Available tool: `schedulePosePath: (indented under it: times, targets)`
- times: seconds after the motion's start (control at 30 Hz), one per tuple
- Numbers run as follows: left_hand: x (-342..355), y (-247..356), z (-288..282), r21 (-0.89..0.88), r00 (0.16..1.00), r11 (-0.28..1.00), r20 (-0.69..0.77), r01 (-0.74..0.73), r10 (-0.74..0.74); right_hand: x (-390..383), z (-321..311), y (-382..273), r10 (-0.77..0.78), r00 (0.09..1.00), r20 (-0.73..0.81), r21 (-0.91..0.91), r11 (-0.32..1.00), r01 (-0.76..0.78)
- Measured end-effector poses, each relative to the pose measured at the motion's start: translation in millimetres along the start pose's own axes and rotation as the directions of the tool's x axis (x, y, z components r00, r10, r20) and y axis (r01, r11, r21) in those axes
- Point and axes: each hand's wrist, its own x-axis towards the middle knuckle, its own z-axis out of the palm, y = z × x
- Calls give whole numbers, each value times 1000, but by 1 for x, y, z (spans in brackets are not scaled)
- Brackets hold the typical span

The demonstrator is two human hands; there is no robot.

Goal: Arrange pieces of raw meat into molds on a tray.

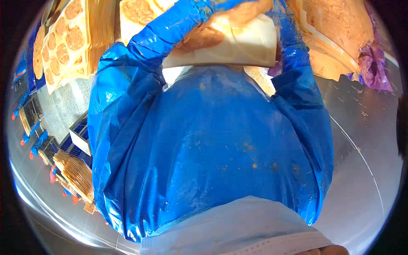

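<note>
Your left hand and right hand are at the white board, closure indeterminable; the paste mound sits right of it, presumably for reach

The person is wearing a glossy blue plastic gown, which is spreading wide across the centre of the dial and creasing down its flanks. Brownish specks are dotting its front toward four o'clock. The left sleeve is bunching loosely between nine and ten o'clock, while a shiny blue forearm covering is wrinkling at eleven. The right sleeve is falling in darker folds at two o'clock. At six o'clock a pale face mask is curving upward, its dotted seam running toward five.
</note>
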Motion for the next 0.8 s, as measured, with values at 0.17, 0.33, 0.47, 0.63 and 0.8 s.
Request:
schedulePosePath:
  times: [0.17, 0.33, 0.47, 0.63, 0.8]
  targets:
    - [23, -33, -5, 57, 937, 990, -322, -126, 138, -4, 1, 7, 61, 956, -287, 373, 926, 53]
    - [51, -109, -16, 877, 661, 435, -203, -205, 722, 4, 24, -1, -220, 957, -189, -364, 921, 140]
    - [50, -130, -17, 979, 847, 133, 65, -158, 527, -19, 27, 34, -365, 930, 53, -683, 666, 300]
    - [45, -87, -5, 990, 915, 65, 91, -126, 394, -40, 6, 6, -86, 953, 289, -757, 590, 283]
    - [54, -120, 44, 910, 817, 388, -111, -145, 566, -50, 17, 24, -176, 963, 204, -800, 537, 267]
